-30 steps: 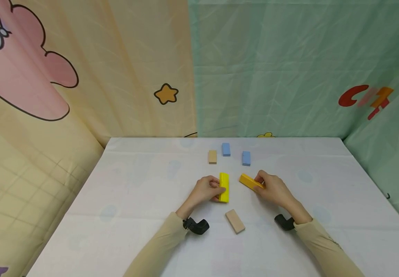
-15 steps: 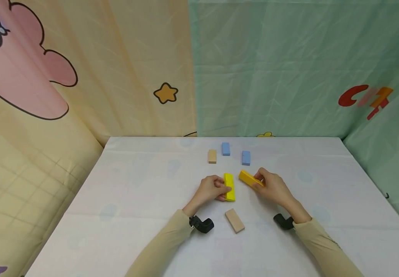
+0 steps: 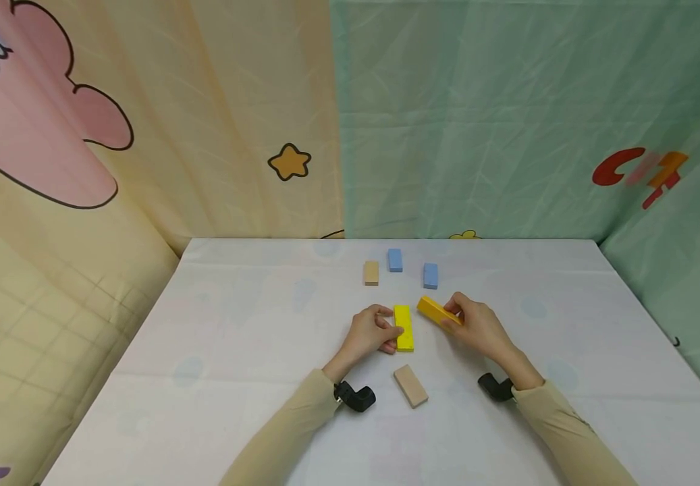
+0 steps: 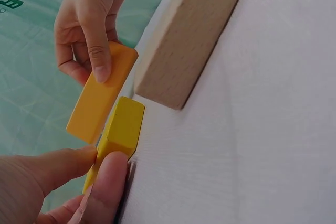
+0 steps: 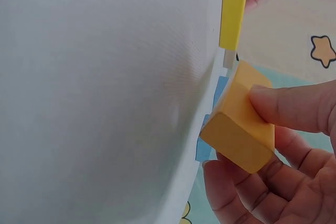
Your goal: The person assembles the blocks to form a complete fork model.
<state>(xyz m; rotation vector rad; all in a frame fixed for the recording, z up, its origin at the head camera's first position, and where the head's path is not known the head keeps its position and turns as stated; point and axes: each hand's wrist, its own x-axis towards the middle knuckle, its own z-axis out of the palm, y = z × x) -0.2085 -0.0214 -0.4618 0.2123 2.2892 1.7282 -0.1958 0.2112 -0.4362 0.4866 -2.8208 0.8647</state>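
Near the middle of the table, my left hand (image 3: 372,332) pinches a yellow block (image 3: 404,329) between thumb and fingers; the block lies on or just above the cloth. To its right, my right hand (image 3: 476,326) holds an orange block (image 3: 437,310) by its near end, thumb on one face. In the right wrist view the orange block (image 5: 239,124) is tilted and appears raised off the table. A gap separates the two blocks in the head view. Closer to me lies a plain wooden block (image 3: 411,386), large at the top of the left wrist view.
Toward the back of the table (image 3: 252,418) stand a small tan block (image 3: 371,273) and two blue blocks, one farther back (image 3: 395,260) and one to the right (image 3: 431,276). Printed curtains (image 3: 495,121) close off the back and sides.
My left hand has moved right with the yellow block, bringing it closer to the orange one. The orange block has shifted slightly away from me in my right hand.
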